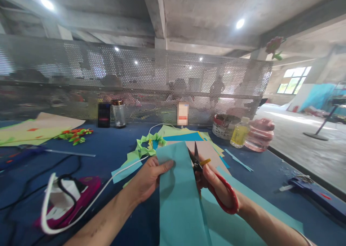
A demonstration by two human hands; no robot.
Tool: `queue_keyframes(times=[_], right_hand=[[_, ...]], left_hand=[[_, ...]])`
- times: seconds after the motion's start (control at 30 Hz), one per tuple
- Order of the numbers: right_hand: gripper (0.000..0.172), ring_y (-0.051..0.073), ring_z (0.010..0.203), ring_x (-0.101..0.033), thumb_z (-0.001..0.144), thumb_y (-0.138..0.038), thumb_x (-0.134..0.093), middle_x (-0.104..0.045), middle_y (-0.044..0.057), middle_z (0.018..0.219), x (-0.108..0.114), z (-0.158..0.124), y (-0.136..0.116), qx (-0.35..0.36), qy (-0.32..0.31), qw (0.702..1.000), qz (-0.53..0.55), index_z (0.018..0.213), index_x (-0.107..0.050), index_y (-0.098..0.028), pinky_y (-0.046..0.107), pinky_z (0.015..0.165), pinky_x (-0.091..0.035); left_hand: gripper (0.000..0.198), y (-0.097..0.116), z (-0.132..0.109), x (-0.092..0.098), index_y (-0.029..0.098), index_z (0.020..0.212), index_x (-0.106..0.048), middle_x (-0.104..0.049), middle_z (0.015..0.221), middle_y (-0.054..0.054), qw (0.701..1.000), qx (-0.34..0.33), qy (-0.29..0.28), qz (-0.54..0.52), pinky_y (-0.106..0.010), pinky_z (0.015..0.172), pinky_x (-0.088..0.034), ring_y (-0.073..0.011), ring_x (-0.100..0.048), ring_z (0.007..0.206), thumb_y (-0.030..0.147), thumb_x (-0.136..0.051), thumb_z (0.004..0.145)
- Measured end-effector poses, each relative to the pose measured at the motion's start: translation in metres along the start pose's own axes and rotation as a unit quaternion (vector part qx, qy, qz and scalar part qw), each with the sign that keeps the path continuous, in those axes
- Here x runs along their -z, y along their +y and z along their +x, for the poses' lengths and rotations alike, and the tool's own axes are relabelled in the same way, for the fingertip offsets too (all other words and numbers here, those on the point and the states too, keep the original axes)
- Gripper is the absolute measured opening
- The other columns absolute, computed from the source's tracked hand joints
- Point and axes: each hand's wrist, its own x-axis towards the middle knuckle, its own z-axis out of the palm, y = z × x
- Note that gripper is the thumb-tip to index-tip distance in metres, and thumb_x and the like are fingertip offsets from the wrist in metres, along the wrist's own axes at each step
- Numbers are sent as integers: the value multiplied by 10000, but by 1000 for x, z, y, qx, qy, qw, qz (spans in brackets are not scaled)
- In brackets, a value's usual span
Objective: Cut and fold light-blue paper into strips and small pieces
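Left hand (148, 179) is pinching long teal paper strip (178, 202), keeping it taut | right hand (213, 184), 3 o'clock of strip, is clenching fingers around red-handled steel scissors (196, 162)

head cam, fwd-down, close over table (113, 148)

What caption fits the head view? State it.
Left hand holds teal paper strip; right hand cuts it with red-handled scissors.

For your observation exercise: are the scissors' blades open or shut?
Open: the scissors in the right hand show two black blades spread in a V beside the teal paper strip.
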Motion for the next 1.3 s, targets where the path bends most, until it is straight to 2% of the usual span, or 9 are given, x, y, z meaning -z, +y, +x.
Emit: queue_keyframes(times=[0.27, 0.67, 0.97, 1.17, 1.3], right_hand=[[685, 118, 608, -491, 901, -655, -358, -463, -19, 751, -1, 2, -1, -6, -14, 1000, 14, 1454, -253, -265, 244, 545, -440], [655, 127, 630, -528, 888, -661, -388, -481, -14, 750, -1, 2, -5, -12, -3, 1000, 22, 1406, -336, -264, 248, 551, -462], [657, 106, 555, -494, 882, -676, -378, -490, -24, 718, -1, 2, 0, 4, 12, 1000, 23, 1384, -364, -254, 232, 512, -445], [623, 121, 490, -496, 919, -643, -307, -479, -54, 625, 3, 5, -8, 31, 40, 997, 62, 1403, -292, -250, 298, 538, -486], [538, 110, 491, -475, 919, -554, -420, -476, -65, 630, 7, 9, -18, 14, 108, 994, -14, 1347, -345, -238, 265, 508, -464]], left_hand=[[249, 0, 2, 3, 145, 980, -742, -762, 867, -114, 1000, -3, 14, 4, -353, 767, -560, -228, -717, 742, 245, -739, 751], [285, -4, 1, 4, 140, 1049, -719, -755, 918, -131, 1000, 1, -12, 16, -405, 782, -543, -261, -710, 796, 246, -710, 784], [267, -1, 1, 2, 135, 1010, -729, -760, 896, -125, 1000, 10, 4, 6, -370, 747, -566, -240, -716, 753, 237, -729, 764], [213, -2, 1, 4, 131, 973, -738, -764, 902, -111, 1000, 15, 17, 10, -316, 720, -576, -206, -713, 748, 198, -722, 771], [220, -2, 2, 5, 115, 956, -741, -765, 842, -116, 1000, 18, 17, 12, -330, 692, -581, -219, -714, 711, 219, -730, 763]])
